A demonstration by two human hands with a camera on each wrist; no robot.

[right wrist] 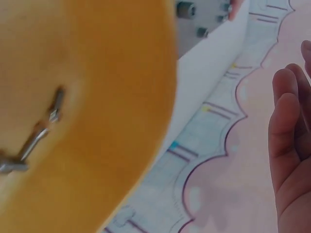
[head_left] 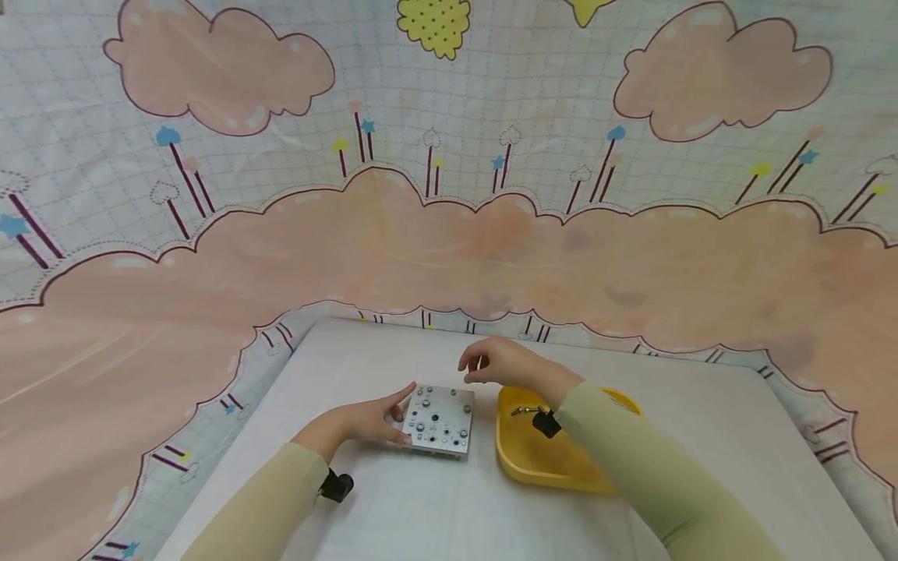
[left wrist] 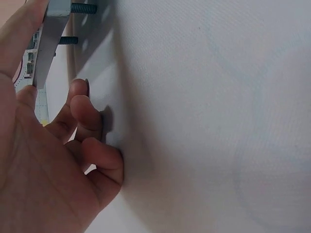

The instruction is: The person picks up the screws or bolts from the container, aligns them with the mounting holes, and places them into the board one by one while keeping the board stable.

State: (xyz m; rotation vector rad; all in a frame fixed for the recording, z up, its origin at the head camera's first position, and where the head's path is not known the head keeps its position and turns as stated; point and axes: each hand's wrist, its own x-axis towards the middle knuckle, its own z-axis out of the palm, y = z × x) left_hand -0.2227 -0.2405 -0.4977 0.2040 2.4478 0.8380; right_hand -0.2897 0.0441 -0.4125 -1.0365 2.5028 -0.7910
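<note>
"Plate (head_left: pixel 443 410): state its location, taking 12 o'clock as the far side of the table."

"At 6 o'clock in the head view, above the white tablecloth (head_left: pixel 393 518). Socket-head bolts (head_left: pixel 426 403) are set in its upper face. Threaded shanks (left wrist: pixel 83 8) project from its underside; whether they bear on the cloth cannot be told."

"State of the left hand (head_left: pixel 363 421)?"

"Positioned at the plate's 9 o'clock side. Thumb at the 8 o'clock corner, forefinger at the 11 o'clock corner: the plate's edge is gripped between them. The other fingers are bent below plate level, close to the cloth."

"State of the right hand (head_left: pixel 501 363)?"

"Raised at 2 o'clock from the plate and clear of it. Fingers are loosely bent, thumb and fingertips apart."

"Yellow tray (head_left: pixel 519 456)?"

"At 3 o'clock from the plate, just beside it. Loose metal hardware (head_left: pixel 528 410) lies within, toward the tray's 10 o'clock side. The right sleeve (head_left: pixel 631 460) passes over the tray, with a black wrist camera (head_left: pixel 546 423) below the cuff."

"Backdrop (head_left: pixel 491 249)?"

"Printed sheet at 12 o'clock, behind the table, bearing pink clouds."
</note>
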